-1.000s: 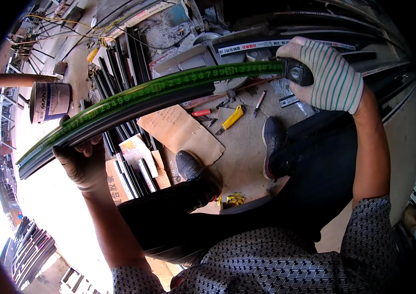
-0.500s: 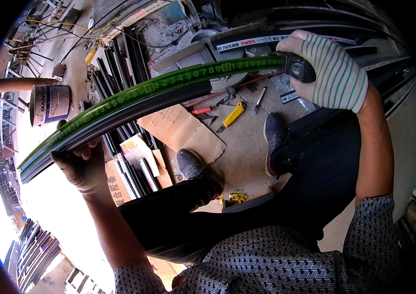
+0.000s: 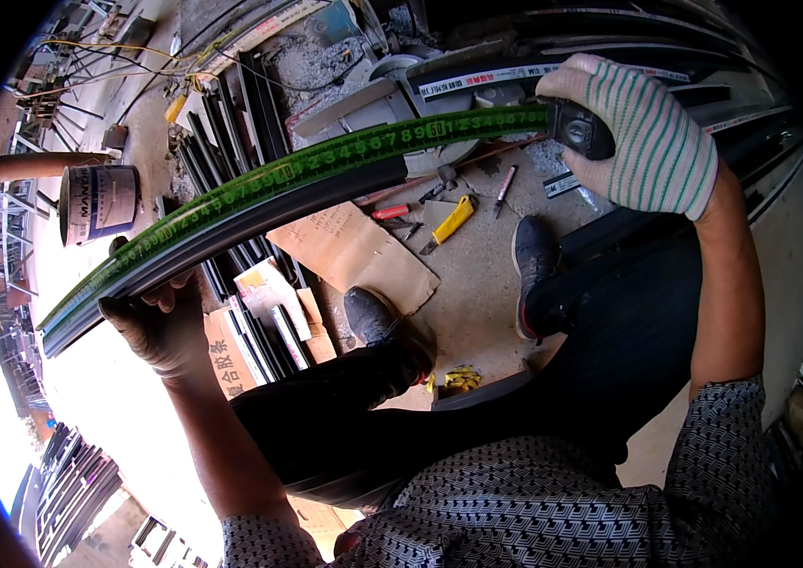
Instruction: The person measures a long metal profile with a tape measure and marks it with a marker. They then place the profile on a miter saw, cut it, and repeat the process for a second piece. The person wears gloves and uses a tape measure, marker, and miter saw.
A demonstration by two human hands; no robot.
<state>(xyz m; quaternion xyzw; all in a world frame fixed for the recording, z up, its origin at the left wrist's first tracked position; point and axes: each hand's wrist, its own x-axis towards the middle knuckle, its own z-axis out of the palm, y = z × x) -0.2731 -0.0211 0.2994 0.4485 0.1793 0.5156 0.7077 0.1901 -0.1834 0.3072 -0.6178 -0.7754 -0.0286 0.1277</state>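
My right hand (image 3: pixel 643 133), in a white glove with green stripes, is closed round the black case of a tape measure (image 3: pixel 583 131). Its green blade (image 3: pixel 354 147) runs out leftward along a dark metal profile (image 3: pixel 316 199). Bare-skinned or thinly covered, which I cannot tell, my left hand (image 3: pixel 167 327) grips the profile from below near its left end, some fingers hidden behind it. Blade and profile lie close together at the left; toward the right the profile ends short of the tape case.
On the floor lie a yellow utility knife (image 3: pixel 450 222), a red-handled tool (image 3: pixel 390 212), a marker (image 3: pixel 504 192) and a cardboard sheet (image 3: pixel 359 256). Dark profiles (image 3: pixel 221 142) are stacked at left, near a bucket (image 3: pixel 98 204). A saw-like machine (image 3: pixel 373 114) stands ahead.
Almost nothing differs. The whole view has shifted very slightly, and both hands keep their hold on the tape measure and the profile.
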